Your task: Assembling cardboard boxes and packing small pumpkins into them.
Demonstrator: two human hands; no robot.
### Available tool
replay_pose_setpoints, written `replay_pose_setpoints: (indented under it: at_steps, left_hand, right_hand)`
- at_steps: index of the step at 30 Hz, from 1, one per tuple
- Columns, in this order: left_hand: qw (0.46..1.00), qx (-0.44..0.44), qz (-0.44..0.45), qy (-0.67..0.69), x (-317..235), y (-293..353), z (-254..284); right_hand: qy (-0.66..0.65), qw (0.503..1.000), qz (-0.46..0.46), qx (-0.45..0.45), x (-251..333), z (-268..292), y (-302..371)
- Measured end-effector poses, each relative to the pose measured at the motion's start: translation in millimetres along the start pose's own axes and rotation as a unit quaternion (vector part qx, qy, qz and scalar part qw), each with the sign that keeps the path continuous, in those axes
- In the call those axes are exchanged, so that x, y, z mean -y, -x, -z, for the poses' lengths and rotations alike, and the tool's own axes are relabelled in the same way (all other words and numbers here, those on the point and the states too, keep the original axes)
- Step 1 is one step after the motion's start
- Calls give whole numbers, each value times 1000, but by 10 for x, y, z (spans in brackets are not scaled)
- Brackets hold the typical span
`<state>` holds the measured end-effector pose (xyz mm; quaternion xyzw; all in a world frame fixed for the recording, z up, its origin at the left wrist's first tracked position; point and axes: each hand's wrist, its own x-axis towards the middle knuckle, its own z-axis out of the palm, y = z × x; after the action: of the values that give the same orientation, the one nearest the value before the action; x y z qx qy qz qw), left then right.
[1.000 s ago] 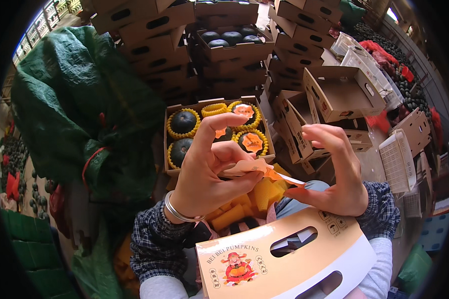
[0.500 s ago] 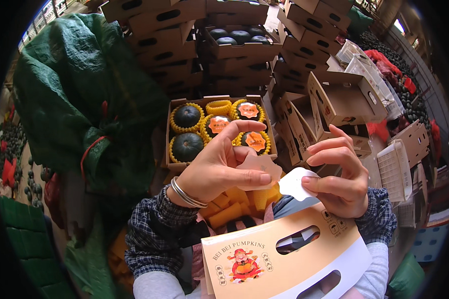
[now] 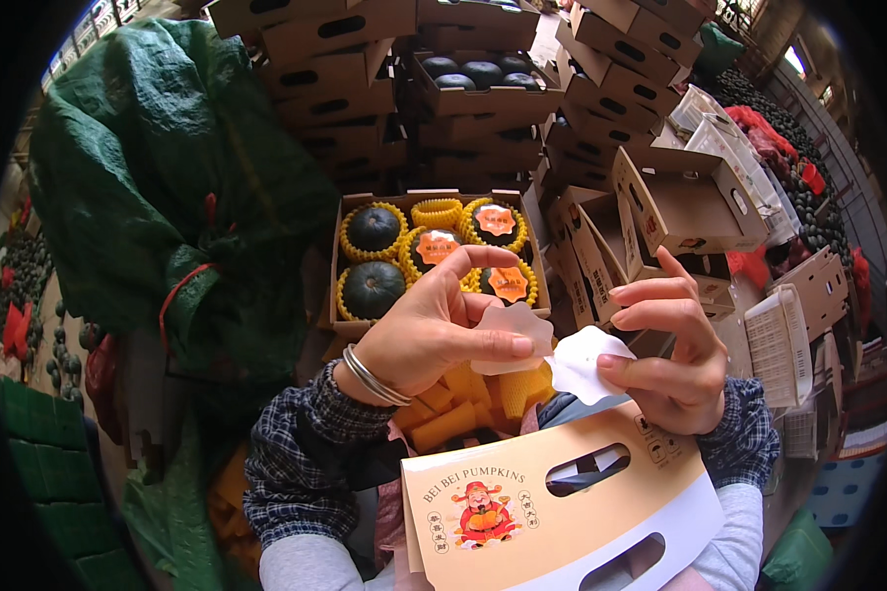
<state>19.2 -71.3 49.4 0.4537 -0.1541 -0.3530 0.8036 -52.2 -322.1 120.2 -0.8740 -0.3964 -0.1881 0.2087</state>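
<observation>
My left hand (image 3: 404, 330), with silver bangles at the wrist, pinches a translucent, scalloped piece (image 3: 522, 321) between thumb and finger. Facing it, my right hand (image 3: 678, 372) pinches a white scalloped label (image 3: 583, 362) by its right edge. The two pieces nearly meet; whether they touch I cannot tell. Beyond my hands is an open carton (image 3: 353, 327) of dark green pumpkins (image 3: 373, 290) in yellow foam nets. Some pumpkins carry orange scalloped labels (image 3: 438, 246). One foam net (image 3: 436, 212) at the back shows no pumpkin. A printed cream-and-white carton sleeve with handle holes (image 3: 552, 522) lies across my lap.
Stacked brown cartons (image 3: 335, 74) rise behind, one holding pumpkins (image 3: 482, 73). Open cartons (image 3: 695, 202) and a white crate (image 3: 777, 345) stand right. A green tarp-covered heap (image 3: 158, 177) fills the left. Yellow foam nets (image 3: 453, 424) lie below my hands.
The white label in my right hand has tilted, its lower edge now hanging further down. More of the left hand's translucent piece shows. Both hands keep their pinch.
</observation>
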Motion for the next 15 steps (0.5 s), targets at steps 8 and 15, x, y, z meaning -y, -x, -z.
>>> replay_pose_setpoints:
  at_steps: [8,15]
  left_hand:
    - [1000,-13,-6,23,49,-42,65]
    - [978,-21,-209,17,-111,15,345]
  right_hand:
    - [-12,1000,15,-1,-14,37,26]
    - [-124,985,-45,-108,-17,73,39]
